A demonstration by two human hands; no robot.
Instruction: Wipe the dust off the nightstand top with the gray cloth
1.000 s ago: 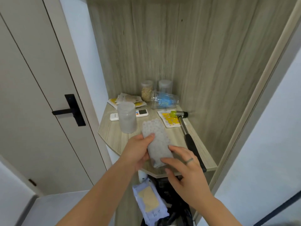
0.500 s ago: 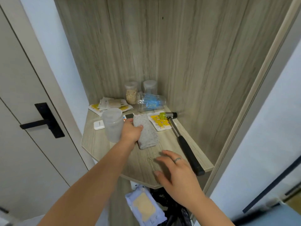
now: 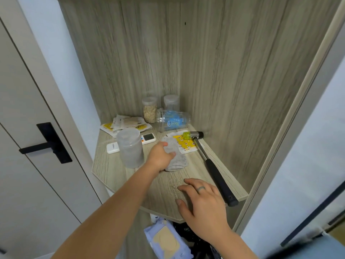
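The gray cloth (image 3: 177,159) lies folded on the wood-grain nightstand top (image 3: 112,169), near its middle. My left hand (image 3: 160,156) presses down on the cloth's left side, fingers curled over it. My right hand (image 3: 201,200) hovers flat with spread fingers over the front part of the top, a ring on one finger, holding nothing.
A frosted plastic cup (image 3: 130,147) stands left of the cloth. A white remote (image 3: 130,143), paper packets (image 3: 127,124), two jars (image 3: 149,110), a tipped clear cup (image 3: 173,120), a yellow card (image 3: 186,144) and a hammer (image 3: 211,165) crowd the back and right. A door (image 3: 28,146) is left.
My left hand carried the cloth from above the front edge down onto the top and pushed it toward the back. My right hand let go of the cloth and stayed near the front.
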